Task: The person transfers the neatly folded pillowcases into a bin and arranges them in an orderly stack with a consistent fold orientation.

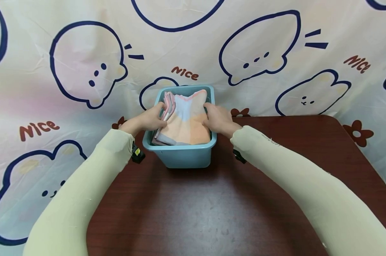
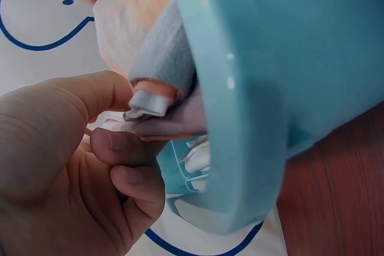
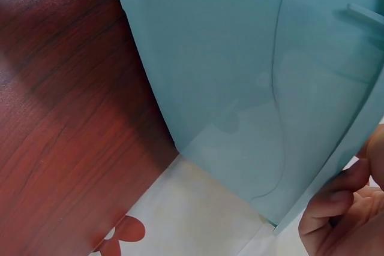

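A folded towel (image 1: 188,121) in peach, cream, pale blue and grey patches sits in the mouth of a light blue plastic bin (image 1: 189,156). At its left side, my left hand (image 1: 153,116) grips the layered edge; the left wrist view shows the thumb and fingers (image 2: 138,178) curled at the cloth's folds. My right hand (image 1: 219,118) holds the towel's right side, just inside the rim. In the right wrist view the bin wall (image 3: 228,76) fills most of the picture, and the right hand's fingers (image 3: 327,211) curl beside the rim, with the towel hidden.
The bin stands at the back of a dark red-brown wooden table (image 1: 205,209), close against a pale curtain (image 1: 193,46) printed with blue cartoon outlines. Some white item (image 2: 198,157) shows inside the bin below the towel. The table's right edge runs past the right arm.
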Tool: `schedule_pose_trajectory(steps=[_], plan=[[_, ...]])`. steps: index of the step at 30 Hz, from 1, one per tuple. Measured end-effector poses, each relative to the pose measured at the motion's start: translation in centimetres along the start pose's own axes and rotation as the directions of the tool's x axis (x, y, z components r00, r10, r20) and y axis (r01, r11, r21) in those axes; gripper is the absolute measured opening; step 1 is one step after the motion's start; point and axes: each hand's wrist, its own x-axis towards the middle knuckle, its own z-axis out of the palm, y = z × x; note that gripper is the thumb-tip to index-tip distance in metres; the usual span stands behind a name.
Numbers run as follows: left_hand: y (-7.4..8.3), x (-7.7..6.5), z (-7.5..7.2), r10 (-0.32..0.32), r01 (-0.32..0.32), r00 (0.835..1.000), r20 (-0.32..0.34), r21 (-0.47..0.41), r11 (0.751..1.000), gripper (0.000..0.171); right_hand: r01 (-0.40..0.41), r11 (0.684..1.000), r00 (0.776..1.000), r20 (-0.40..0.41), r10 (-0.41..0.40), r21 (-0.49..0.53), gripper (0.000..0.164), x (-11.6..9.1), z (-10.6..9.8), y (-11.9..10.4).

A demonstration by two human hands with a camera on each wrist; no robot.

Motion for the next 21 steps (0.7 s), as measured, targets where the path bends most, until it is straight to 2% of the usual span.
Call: schedule_pose_trajectory(steps=[15, 18, 21], plan=[[-0.28, 0.31, 0.27, -0.029, 0.029, 1.000, 0.007, 0.035, 0.999, 0.049, -0.008, 0.997, 1.000, -0.012, 0.007, -0.077, 0.061, 0.19, 0.23, -0.36], [-0.18, 0.37, 0.23, -0.026, 0.025, 1.000, 0.009, 0.031, 0.999, 0.046, -0.018, 0.994, 1.000, -0.007, 0.017, -0.104, 0.058, 0.38, 0.17, -0.51], [-0.14, 0.29, 0.14, -0.025, 0.025, 1.000, 0.018, 0.018, 1.000, 0.043, -0.024, 0.991, 1.000, -0.005, 0.024, -0.129, 0.047, 0.54, 0.14, -0.86]])
